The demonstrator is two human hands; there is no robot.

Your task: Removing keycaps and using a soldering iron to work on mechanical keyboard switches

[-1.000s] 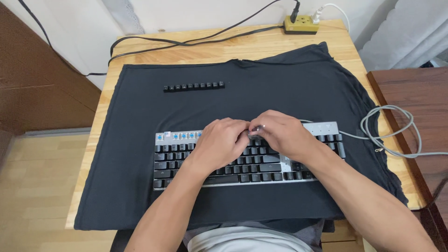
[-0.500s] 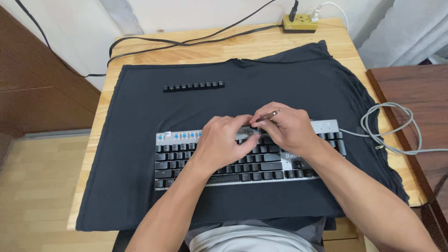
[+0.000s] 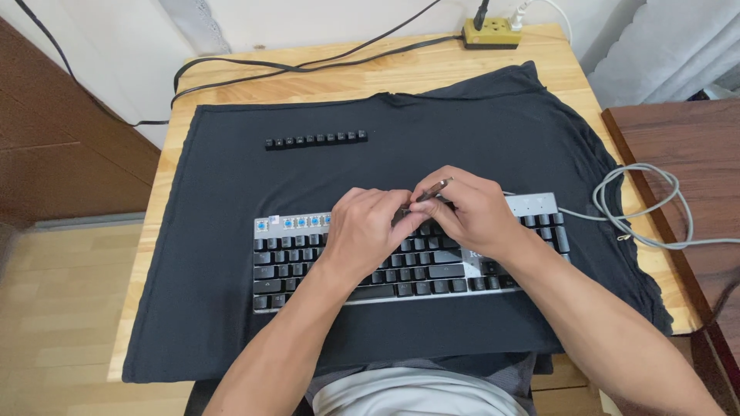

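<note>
Resting over the upper rows of a black keyboard (image 3: pixel 401 258), both hands are working close together near its middle. The right hand (image 3: pixel 470 212) is pinching a thin metal tool (image 3: pixel 433 189) — it looks like a wire keycap puller, though it is too small to be sure — with its far end poking up past the knuckles. The left hand (image 3: pixel 368 231) is curling shut beside it, fingertips meeting the tool's lower end; whether it is gripping a keycap there cannot be told.

The keyboard is lying on a dark cloth (image 3: pixel 231 254) spread over a wooden table (image 3: pixel 362 77), its grey cable (image 3: pixel 640 208) looping off to the right. At its top left corner several blue switches (image 3: pixel 297 223) are standing bare. A row of loose black keycaps (image 3: pixel 316 140) is sitting on the cloth, well apart from the hands.

The caps are probably light, hard and smooth — easy to flick away, so gripping two opposite sides and lifting straight seems safest. The tool looks thin and springy, best held near its stem.
</note>
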